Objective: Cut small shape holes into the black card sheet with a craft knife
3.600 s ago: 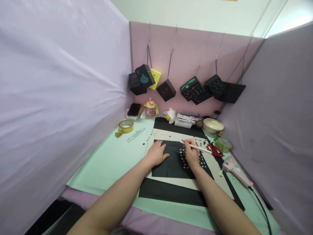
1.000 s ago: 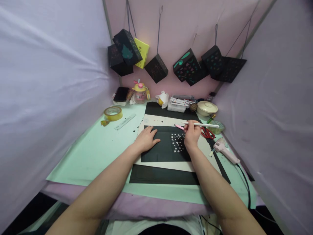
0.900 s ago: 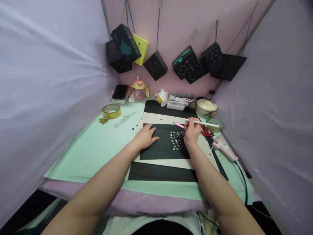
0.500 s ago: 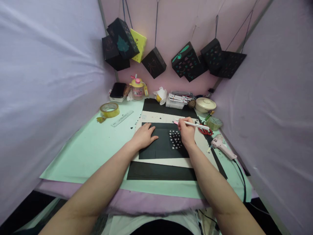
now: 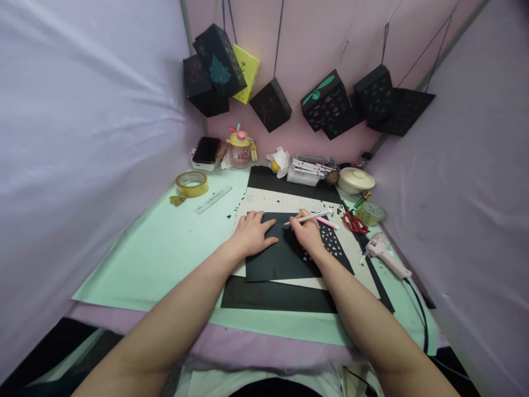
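Note:
A black sheet (image 5: 285,253) with small cut-out shapes lies over a white sheet (image 5: 258,198). My left hand (image 5: 253,234) rests on the black sheet's left part, fingers spread and holding nothing. My right hand (image 5: 306,231) grips a white pen (image 5: 316,215) above the same sheet, its tip pointing left toward the surface. Beside that hand, a pink pen (image 5: 328,223) lies near the upper right of the black sheet. Part of the cut-out shapes is hidden behind my right hand and forearm.
Red scissors (image 5: 355,222), green tape (image 5: 371,213) and a glue gun (image 5: 387,257) lie at the right. Yellow tape (image 5: 192,184) and a ruler (image 5: 213,200) are at the left. Behind stand a pen box (image 5: 305,174), a bowl (image 5: 356,180) and a jar (image 5: 239,153). Black boxes (image 5: 270,105) hang above.
My right hand has moved left relative to the sheet, its white pen now pointing left. The pink pen shows beside it, and more cut-outs are uncovered on the right. The whole view has shifted slightly.

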Demonstrator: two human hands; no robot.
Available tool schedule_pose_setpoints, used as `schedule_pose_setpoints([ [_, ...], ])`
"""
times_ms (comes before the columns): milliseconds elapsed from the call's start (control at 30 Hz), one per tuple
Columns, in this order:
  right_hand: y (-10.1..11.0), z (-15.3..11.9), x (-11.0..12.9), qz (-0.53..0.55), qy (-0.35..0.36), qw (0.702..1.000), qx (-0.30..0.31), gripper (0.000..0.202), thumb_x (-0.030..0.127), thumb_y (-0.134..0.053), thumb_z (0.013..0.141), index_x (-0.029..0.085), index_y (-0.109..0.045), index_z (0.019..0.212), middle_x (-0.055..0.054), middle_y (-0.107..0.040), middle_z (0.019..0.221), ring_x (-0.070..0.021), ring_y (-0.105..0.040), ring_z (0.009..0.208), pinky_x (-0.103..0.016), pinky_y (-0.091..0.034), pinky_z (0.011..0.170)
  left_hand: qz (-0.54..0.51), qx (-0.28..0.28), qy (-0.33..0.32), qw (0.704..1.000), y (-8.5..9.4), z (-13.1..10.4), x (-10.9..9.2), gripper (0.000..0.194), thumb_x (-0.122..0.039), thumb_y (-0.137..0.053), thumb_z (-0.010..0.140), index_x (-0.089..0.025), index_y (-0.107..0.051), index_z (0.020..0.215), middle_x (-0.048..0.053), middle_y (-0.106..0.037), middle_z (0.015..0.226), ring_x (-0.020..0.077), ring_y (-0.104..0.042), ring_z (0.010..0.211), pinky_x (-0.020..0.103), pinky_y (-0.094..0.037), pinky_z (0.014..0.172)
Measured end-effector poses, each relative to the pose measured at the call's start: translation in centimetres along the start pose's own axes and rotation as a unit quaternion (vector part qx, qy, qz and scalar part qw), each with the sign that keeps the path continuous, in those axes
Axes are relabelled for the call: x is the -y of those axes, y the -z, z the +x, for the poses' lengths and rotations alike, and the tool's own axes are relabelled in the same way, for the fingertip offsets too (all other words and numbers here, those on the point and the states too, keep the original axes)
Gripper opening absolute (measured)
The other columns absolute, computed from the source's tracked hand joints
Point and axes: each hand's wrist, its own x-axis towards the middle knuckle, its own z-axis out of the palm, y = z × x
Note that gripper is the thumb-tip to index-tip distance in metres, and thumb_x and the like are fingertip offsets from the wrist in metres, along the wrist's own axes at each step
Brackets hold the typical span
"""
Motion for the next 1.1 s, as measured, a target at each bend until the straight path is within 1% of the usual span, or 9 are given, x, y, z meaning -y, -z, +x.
schedule_pose_setpoints([
  [133, 0.14, -0.08, -0.20, -0.014, -0.002, 1.000, -0.027, 0.021, 0.025, -0.051, 0.074, 0.023, -0.038, 0.057, 0.006, -0.044, 0.052, -0.0150, -0.045, 0.056, -0.027, -0.034, 0.060, -0.002, 0.001, -0.002, 1.000, 0.09, -0.19, -0.01, 0.058, -0.063, -0.048, 0.082, -0.032, -0.050, 0.131, 0.013, -0.046, 0.133, 0.0349, -0.040, 0.119, 0.051, -0.036, 0.093],
  [200, 0.14, -0.10, -0.38, -0.023, -0.004, 0.999, -0.032, 0.021, 0.023, -0.051, 0.072, 0.023, -0.037, 0.056, 0.006, -0.045, 0.052, -0.0150, -0.044, 0.056, -0.027, -0.033, 0.060, -0.006, -0.002, -0.003, 1.000, 0.15, -0.23, -0.03, 0.059, -0.063, -0.048, 0.081, -0.031, -0.051, 0.131, 0.013, -0.046, 0.134, 0.0354, -0.040, 0.119, 0.051, -0.035, 0.094],
  [267, 0.07, -0.11, -0.54, -0.032, -0.004, 0.999, -0.030, 0.021, 0.023, -0.052, 0.070, 0.023, -0.037, 0.055, 0.006, -0.045, 0.051, -0.0151, -0.043, 0.055, -0.028, -0.032, 0.059, -0.012, -0.003, -0.013, 1.000, 0.14, -0.15, -0.04, 0.060, -0.062, -0.049, 0.082, -0.027, -0.051, 0.131, 0.013, -0.043, 0.138, 0.0358, -0.038, 0.123, 0.052, -0.033, 0.097],
  [367, -0.05, -0.15, -0.59, -0.039, 0.003, 0.999, -0.022, 0.020, 0.023, -0.052, 0.070, 0.023, -0.038, 0.055, 0.006, -0.045, 0.051, -0.0153, -0.044, 0.056, -0.027, -0.032, 0.059, -0.030, 0.008, -0.053, 0.998, -0.04, 0.15, 0.00, 0.057, -0.054, -0.051, 0.084, -0.023, -0.051, 0.131, 0.010, -0.035, 0.148, 0.0314, -0.030, 0.133, 0.045, -0.028, 0.106],
  [467, -0.12, -0.17, -0.54, -0.044, 0.010, 0.999, -0.016, 0.020, 0.023, -0.051, 0.071, 0.023, -0.039, 0.055, 0.006, -0.045, 0.051, -0.0155, -0.044, 0.056, -0.027, -0.033, 0.060, -0.049, 0.028, -0.085, 0.995, -0.32, 0.44, 0.09, 0.053, -0.048, -0.050, 0.087, -0.022, -0.050, 0.133, 0.009, -0.037, 0.147, 0.0267, -0.030, 0.136, 0.038, -0.027, 0.109],
  [567, -0.14, -0.14, -0.56, -0.050, 0.013, 0.999, -0.013, 0.020, 0.023, -0.051, 0.071, 0.023, -0.039, 0.056, 0.005, -0.046, 0.052, -0.0156, -0.045, 0.057, -0.027, -0.033, 0.060, -0.060, 0.036, -0.090, 0.994, -0.50, 0.53, 0.15, 0.052, -0.047, -0.048, 0.088, -0.020, -0.049, 0.134, 0.010, -0.040, 0.146, 0.0279, -0.031, 0.136, 0.039, -0.027, 0.110],
  [900, -0.19, -0.10, -0.83, -0.062, 0.017, 0.998, -0.006, 0.020, 0.024, -0.051, 0.072, 0.023, -0.038, 0.057, 0.005, -0.044, 0.052, -0.0159, -0.046, 0.057, -0.028, -0.033, 0.061, -0.068, 0.030, -0.090, 0.993, -0.65, 0.47, 0.13, 0.053, -0.046, -0.049, 0.088, -0.019, -0.049, 0.134, 0.012, -0.039, 0.145, 0.0298, -0.030, 0.136, 0.041, -0.026, 0.111],
  [1100, -0.19, -0.06, -0.80, -0.063, 0.011, 0.998, 0.002, 0.019, 0.023, -0.050, 0.070, 0.023, -0.038, 0.056, 0.006, -0.042, 0.050, -0.0155, -0.043, 0.054, -0.028, -0.032, 0.058, -0.071, 0.032, -0.091, 0.993, -0.77, 0.51, 0.20, 0.053, -0.047, -0.047, 0.089, -0.019, -0.048, 0.134, 0.012, -0.038, 0.146, 0.0296, -0.029, 0.137, 0.042, -0.027, 0.111],
])
